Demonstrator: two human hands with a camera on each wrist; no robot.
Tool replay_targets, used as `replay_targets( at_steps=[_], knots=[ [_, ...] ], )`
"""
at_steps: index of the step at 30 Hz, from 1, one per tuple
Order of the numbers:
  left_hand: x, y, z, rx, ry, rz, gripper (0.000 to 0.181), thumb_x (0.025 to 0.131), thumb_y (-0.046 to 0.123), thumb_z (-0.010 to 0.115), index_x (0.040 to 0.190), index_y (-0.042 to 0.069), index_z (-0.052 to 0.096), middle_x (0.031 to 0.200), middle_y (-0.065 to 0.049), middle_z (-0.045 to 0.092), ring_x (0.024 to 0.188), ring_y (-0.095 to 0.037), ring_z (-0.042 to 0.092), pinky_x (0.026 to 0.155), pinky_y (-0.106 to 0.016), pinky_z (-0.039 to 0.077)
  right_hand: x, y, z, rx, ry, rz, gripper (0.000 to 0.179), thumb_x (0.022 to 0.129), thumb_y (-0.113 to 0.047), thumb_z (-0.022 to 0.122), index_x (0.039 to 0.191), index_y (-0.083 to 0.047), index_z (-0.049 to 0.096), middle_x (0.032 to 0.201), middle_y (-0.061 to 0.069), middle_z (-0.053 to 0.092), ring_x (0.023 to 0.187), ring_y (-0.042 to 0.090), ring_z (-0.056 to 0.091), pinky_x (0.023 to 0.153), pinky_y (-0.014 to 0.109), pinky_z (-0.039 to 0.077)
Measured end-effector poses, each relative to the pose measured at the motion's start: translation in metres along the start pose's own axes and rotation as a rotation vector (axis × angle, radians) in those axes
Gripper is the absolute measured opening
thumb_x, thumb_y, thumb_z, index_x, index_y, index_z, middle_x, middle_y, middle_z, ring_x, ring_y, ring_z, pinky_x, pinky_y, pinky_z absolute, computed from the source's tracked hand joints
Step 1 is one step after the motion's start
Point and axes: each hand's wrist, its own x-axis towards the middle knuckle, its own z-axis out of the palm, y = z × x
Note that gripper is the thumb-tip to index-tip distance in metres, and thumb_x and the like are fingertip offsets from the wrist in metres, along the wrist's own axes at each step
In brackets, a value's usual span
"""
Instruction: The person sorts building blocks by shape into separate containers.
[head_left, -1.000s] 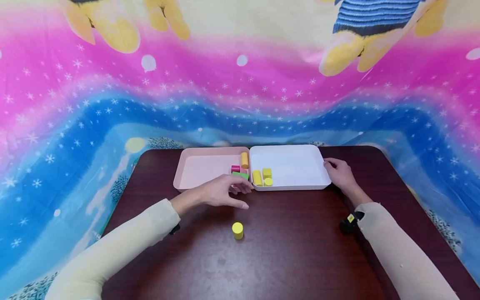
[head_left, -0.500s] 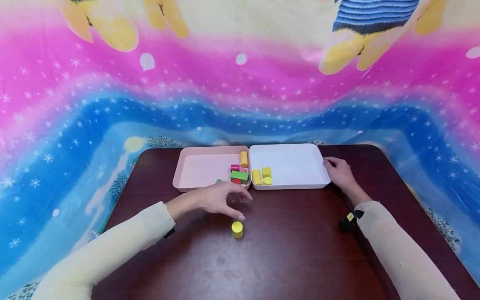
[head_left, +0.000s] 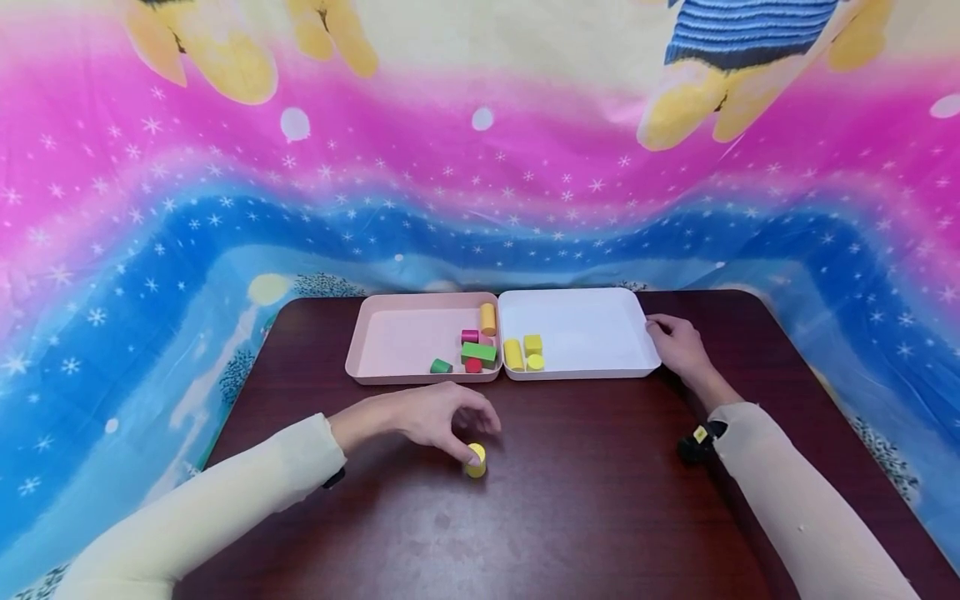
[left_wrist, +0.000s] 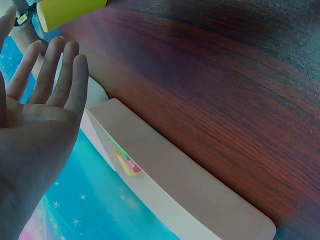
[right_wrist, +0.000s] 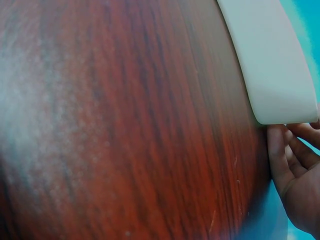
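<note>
My left hand (head_left: pixel 438 417) is over the table with fingers spread, and its thumb tip overlaps the top of an upright yellow cylinder block (head_left: pixel 478 468). In the left wrist view the hand's fingers (left_wrist: pixel 50 75) are fairly straight, and the yellow cylinder lies beyond them at the upper left. At the right end of the white tray (head_left: pixel 588 333), my right hand (head_left: pixel 678 346) grips the edge. The right wrist view shows its thumb low against the tray wall (right_wrist: pixel 272 75) and a fingertip up by the rim. Two yellow cylinders and a yellow cube (head_left: pixel 533 343) stand in that tray's left end.
A pink tray (head_left: pixel 405 333) adjoins the white one on the left. It holds an orange-yellow cylinder (head_left: pixel 488 319), a green rectangular block (head_left: pixel 478 354), a green cylinder (head_left: pixel 441 366) and red and magenta pieces. Both trays sit at the back of the dark wooden table (head_left: pixel 585 500), before a patterned cloth.
My left hand has drawn back from the pink tray toward the front, bringing its thumb to the yellow cylinder and uncovering the green and red blocks. The right hand stays at the white tray.
</note>
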Motion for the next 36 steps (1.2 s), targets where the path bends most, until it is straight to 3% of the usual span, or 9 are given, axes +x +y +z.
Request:
replay_targets(
  at_steps=[11,18,29,36],
  knots=[
    [-0.0043,-0.0011,0.0015,0.03,-0.054,-0.041,0.049,0.086,0.037,0.09,0.127,0.018,0.071,0.118,0.008,0.07,0.113,-0.021,0.066,0.103,-0.038,0.055,0.0011,-0.0003,0.0003,-0.001,-0.01,0.0,0.063,0.115,-0.042,0.035,0.159,0.002,0.044,0.159,0.03,0.043,0.143,0.046,0.045,0.113,0.063,0.043],
    [-0.0024,-0.0057,0.0056,0.028,-0.067,-0.04,0.04,0.088,0.03,0.09,0.123,0.022,0.072,0.113,0.019,0.068,0.11,-0.012,0.067,0.103,-0.036,0.055,-0.0005,-0.0009,-0.0006,-0.001,-0.014,0.005,0.064,0.115,-0.042,0.035,0.159,0.003,0.043,0.16,0.03,0.042,0.143,0.047,0.045,0.114,0.064,0.041],
    [-0.0013,-0.0072,0.0089,-0.021,-0.064,-0.055,0.026,0.09,0.025,0.087,0.111,0.031,0.072,0.106,0.015,0.071,0.103,-0.017,0.069,0.096,-0.034,0.058,-0.0029,-0.0023,-0.0016,-0.01,-0.012,0.012,0.063,0.115,-0.042,0.034,0.16,0.003,0.042,0.161,0.03,0.041,0.144,0.047,0.044,0.114,0.064,0.041],
    [-0.0002,-0.0081,0.0076,-0.032,-0.043,-0.049,0.022,0.091,0.024,0.084,0.11,0.029,0.072,0.104,0.014,0.072,0.101,-0.016,0.07,0.094,-0.032,0.059,-0.0021,-0.0035,-0.0009,-0.004,-0.004,0.012,0.063,0.115,-0.042,0.036,0.159,0.003,0.043,0.16,0.03,0.041,0.144,0.047,0.044,0.114,0.064,0.041]
  ],
)
